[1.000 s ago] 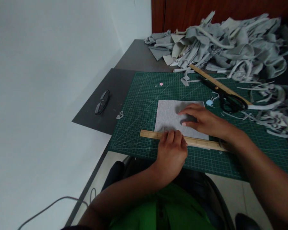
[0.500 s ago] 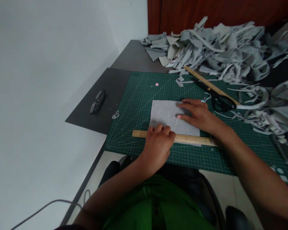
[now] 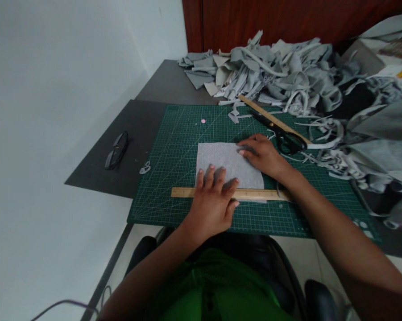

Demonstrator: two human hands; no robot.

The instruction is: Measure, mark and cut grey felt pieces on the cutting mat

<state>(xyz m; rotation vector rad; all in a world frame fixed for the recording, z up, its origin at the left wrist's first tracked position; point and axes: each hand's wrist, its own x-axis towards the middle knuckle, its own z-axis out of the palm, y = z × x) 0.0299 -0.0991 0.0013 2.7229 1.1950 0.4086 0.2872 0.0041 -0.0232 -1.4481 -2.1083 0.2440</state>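
At seven o'clock on the grey fabric piece lying on the cutting mat, the left hand spreads unclenched across the wooden ruler, while the right hand meets the fabric's two o'clock corner, grasp indeterminable, where uneven tugging could skew it.

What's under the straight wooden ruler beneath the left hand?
Flat grey fabric and green gridded mat show along its edges; what the ruler and left hand cover is hidden.
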